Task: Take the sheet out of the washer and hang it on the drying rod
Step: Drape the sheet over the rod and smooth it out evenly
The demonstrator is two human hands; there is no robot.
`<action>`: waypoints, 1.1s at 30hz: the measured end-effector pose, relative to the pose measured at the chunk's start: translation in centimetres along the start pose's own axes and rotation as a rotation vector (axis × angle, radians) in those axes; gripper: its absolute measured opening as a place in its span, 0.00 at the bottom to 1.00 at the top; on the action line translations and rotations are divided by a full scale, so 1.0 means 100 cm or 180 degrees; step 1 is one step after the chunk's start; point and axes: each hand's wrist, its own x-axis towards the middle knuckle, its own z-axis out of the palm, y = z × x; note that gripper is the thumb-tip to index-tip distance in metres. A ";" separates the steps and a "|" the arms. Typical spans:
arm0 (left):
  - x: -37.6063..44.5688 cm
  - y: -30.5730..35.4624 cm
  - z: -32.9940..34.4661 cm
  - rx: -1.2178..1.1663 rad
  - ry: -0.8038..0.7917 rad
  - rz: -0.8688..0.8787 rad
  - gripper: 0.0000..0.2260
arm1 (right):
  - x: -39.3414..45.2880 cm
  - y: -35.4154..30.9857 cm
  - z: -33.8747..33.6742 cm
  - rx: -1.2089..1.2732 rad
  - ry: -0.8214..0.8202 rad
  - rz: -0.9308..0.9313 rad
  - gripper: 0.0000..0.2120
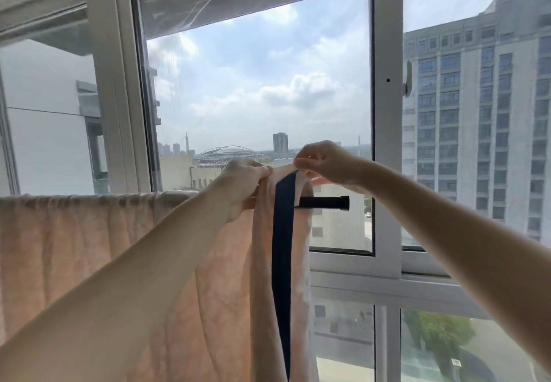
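Pale pink sheet with dark blue edge band, draped over black drying rod before window frame; left hand and right hand pinching its raised top edge.

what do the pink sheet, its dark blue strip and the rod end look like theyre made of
The sheet: soft woven or quilted cloth, matt peach-pink, judging by its wrinkles and limp folds. The dark blue strip: also fabric, probably a smoother sewn border, since it hangs flat. The rod end: hard black metal or plastic with a slight sheen; which one is unclear.
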 end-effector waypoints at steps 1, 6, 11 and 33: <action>0.005 0.002 -0.001 0.0030 0.0068 0.0003 0.05 | 0.003 -0.002 0.002 -0.0046 0.0007 0.0022 0.06; 0.022 0.003 -0.012 0.0205 0.0386 -0.0016 0.04 | 0.012 -0.010 0.007 0.0582 -0.0277 0.0331 0.11; 0.021 -0.011 -0.017 0.0544 0.0309 0.0075 0.02 | 0.006 -0.005 0.008 0.0312 -0.1196 0.0421 0.14; 0.019 -0.042 -0.060 0.2923 0.1209 0.1234 0.08 | -0.020 0.021 -0.021 -0.0005 0.0795 0.0043 0.06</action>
